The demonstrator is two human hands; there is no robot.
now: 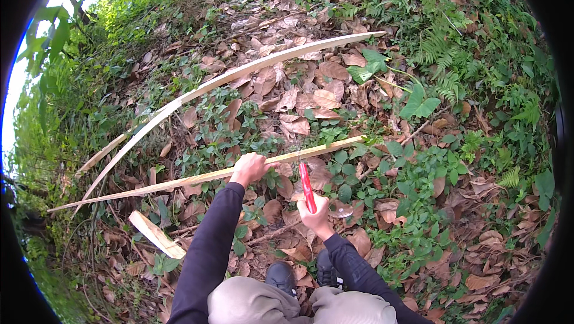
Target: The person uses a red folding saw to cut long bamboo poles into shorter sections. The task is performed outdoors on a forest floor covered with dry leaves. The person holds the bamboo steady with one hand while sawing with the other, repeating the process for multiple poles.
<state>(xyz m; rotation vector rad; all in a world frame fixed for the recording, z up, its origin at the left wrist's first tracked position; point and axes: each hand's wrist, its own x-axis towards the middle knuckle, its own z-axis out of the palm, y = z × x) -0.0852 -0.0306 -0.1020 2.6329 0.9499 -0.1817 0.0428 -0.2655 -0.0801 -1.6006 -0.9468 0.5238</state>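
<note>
Left hand (pixel 250 170) clasps a sideways-lying wooden strip (pixel 203 177), crossed just rightward by a red-handled blade (pixel 307 188) (right hand (pixel 315 213) clenched round its handle).

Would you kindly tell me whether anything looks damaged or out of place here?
Nothing looks clearly damaged or spilled. The far wooden strip looks markedly bowed compared with the straighter near strip, though the fisheye view may exaggerate that.

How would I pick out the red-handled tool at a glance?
Find the dark shoes near the bottom. Above them, the right hand grips the red-handled tool, its thin blade at the long wooden strip that the left hand holds. Its bright red handle stands out against pale wood and brown leaves.
</note>
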